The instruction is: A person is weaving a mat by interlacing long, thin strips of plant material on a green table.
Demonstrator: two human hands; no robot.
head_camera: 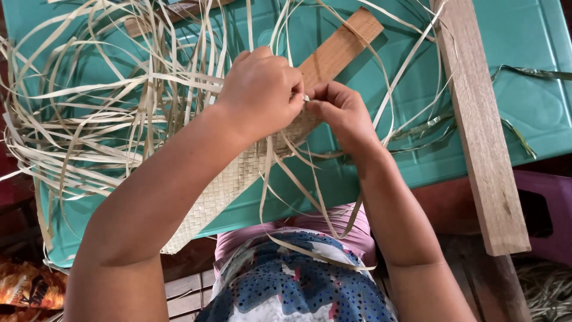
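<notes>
A patterned lap (298,286) fills the bottom of the view, loose strips trailing across it; above it the woven mat (229,185), a pale band of plaited strips, runs aslant from the table's near edge up to the hands, lying partly on a wooden slat (336,48) set on the teal table (524,36). The left hand (259,89) is clenched over the mat's working edge, knuckles up, its fingers hidden beneath; the right hand (339,113) pinches a single strip (305,97) between thumb and forefinger, just where the two hands meet. The strips look light, thin and springy; they likely bend freely along their length yet could crease or split if folded hard; the surface seems smooth enough to slip, so a fingertip pinch close to the weave probably holds best, while the finished mat, flat and flexible, would be steadied by pressing it down near the open edge. Farther left, a tangle of unwoven strips (101,101) fans out over the table; to the right a wooden plank (479,131) lies across the table's edge, well apart from the hands.
</notes>
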